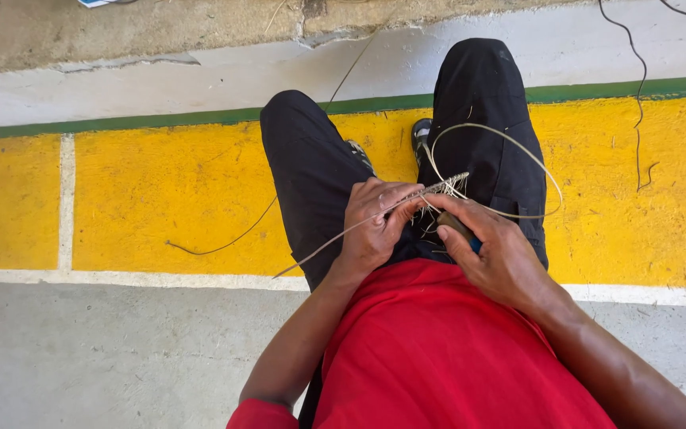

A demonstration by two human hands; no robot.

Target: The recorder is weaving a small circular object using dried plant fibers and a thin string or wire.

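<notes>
I look down at my lap, seated in black trousers and a red shirt. My left hand (375,222) pinches a thin pale cane strip (335,237) that runs down-left past my knee. My right hand (494,250) grips a small tool with a brown and blue handle (458,228), its tip against the same strip where frayed fibres (448,187) stick out. Past the hands the strip curls in a wide loop (510,139) over my right thigh. Both hands meet close together above my lap.
A yellow painted band (160,191) with green edging crosses the concrete floor under my feet. A long thin strand (224,242) trails across it to the left. A dark cable (637,71) lies at the upper right. Grey concrete (105,357) is nearest me.
</notes>
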